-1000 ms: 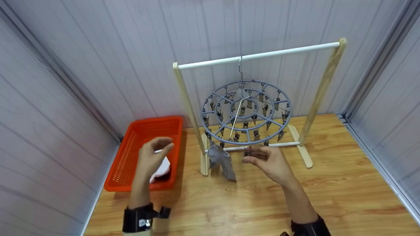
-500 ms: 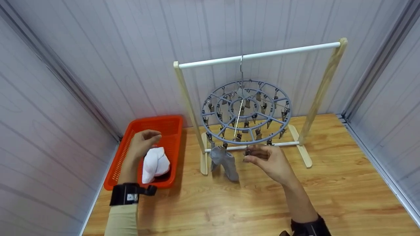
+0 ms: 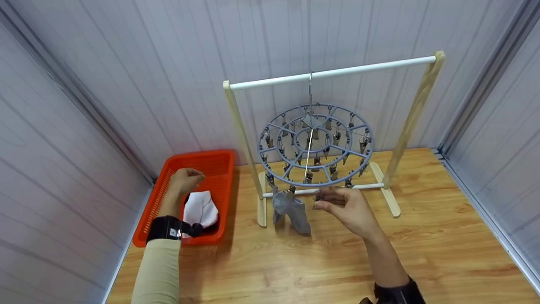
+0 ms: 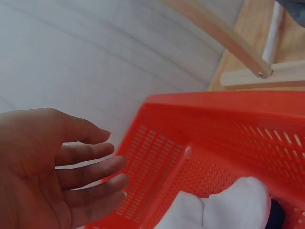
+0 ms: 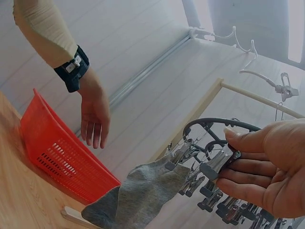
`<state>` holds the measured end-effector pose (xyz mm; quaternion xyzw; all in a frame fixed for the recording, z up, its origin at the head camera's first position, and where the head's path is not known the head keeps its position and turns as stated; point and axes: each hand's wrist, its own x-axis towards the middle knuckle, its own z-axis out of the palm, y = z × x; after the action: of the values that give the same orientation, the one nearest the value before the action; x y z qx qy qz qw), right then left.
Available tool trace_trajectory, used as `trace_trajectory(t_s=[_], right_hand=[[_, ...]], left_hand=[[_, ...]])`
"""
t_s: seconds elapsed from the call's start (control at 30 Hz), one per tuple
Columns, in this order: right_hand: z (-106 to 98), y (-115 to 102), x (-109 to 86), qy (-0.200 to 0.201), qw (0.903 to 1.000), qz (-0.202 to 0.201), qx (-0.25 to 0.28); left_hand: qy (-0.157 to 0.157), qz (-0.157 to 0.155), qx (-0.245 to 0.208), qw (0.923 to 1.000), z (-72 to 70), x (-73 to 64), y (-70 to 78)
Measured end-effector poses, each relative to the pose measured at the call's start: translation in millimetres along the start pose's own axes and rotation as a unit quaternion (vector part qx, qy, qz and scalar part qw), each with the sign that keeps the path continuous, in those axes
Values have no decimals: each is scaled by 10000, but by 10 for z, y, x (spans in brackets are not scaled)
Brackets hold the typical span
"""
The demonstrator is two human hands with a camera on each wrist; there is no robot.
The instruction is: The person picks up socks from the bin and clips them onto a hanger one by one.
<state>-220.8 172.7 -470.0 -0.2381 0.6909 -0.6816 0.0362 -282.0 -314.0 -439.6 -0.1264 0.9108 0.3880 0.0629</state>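
Note:
My left hand (image 3: pixel 184 181) hovers over the red plastic basket (image 3: pixel 200 153), its fingers loosely extended with nothing in them. Below it, a folded white sock (image 3: pixel 202 209) lies in the basket beside something dark (image 4: pixel 276 214). My right hand (image 3: pixel 348 211) pinches a metal clip (image 5: pixel 217 164) at the front rim of the round blue-grey clip hanger (image 3: pixel 276 176). Just left of that clip, a grey sock (image 3: pixel 293 209) dangles from another clip (image 3: pixel 291 192). In the right wrist view, thumb and fingers sit around the clip's handle end.
A wooden rack (image 3: pixel 411 122) with a white top bar (image 3: pixel 358 69) carries the hanger by its hook. Several bare clips hang from the rings. Panelled walls (image 3: pixel 126 63) close in the wood-grain surface (image 3: pixel 337 270) at the back and sides.
My left hand has moved left and slightly away from me over the basket, uncovering the white sock. The hanger has turned slightly, shifting the grey sock right. My right hand keeps its pinch.

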Motion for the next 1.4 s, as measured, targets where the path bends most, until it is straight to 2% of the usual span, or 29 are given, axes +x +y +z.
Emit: trace_trajectory(t_s=[0.23,0.43,0.67,0.87,1.07,1.27,1.4], right_hand=[[18,4,15,-40,10000,-4,74],[15,-7,23,-70,10000,10,52],[9,-34,21,-110,9999,103,10],[-3,-76,4,-109,9994,280,-177],[-9,-72,-2,-146,9996,193,-146],[-3,-59,3,-172,9997,166,37],[-4,-63,6,-159,9996,202,-67]], left_hand=[[-104,-466,154,9987,-24,58,-255],[-146,-977,195,9949,48,80,-463],[185,-1210,891,9885,104,39,-625],[79,-1543,568,9864,139,8,-747],[104,-1744,376,9839,185,3,-813],[54,-1690,446,9846,212,-31,-815],[112,-1645,519,9850,231,-42,-791]])
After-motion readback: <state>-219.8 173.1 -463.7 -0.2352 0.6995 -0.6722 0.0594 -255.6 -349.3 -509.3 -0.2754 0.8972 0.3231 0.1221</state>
